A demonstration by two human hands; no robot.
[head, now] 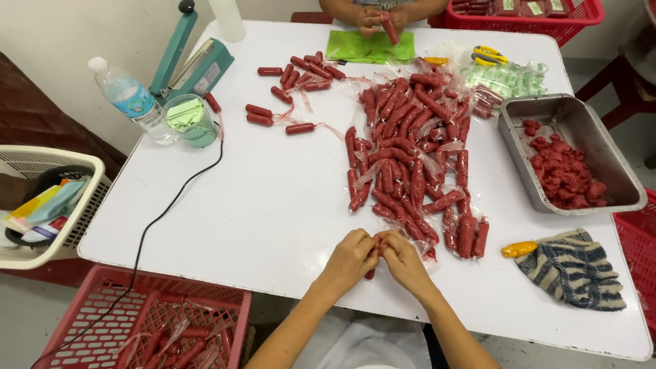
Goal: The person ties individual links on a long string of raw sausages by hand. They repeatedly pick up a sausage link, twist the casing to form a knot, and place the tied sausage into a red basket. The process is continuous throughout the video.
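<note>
My left hand point(350, 260) and my right hand point(403, 263) meet at the near edge of the white table point(273, 198), fingers closed together on one small red sausage point(370, 272) in clear wrap. Only its lower end shows below my fingers. Just beyond my hands lies a large pile of wrapped red sausages point(410, 157). A smaller group of sausages point(301, 75) lies further back.
A metal tray point(581, 116) of red meat stands at the right, a striped cloth point(574, 270) and yellow-handled tool point(519, 249) near it. A heat sealer point(195, 61), water bottle point(133, 99) and cup point(190, 119) stand at back left. Another person's hands point(379, 19) hold a sausage opposite. Red baskets point(150, 321) stand below.
</note>
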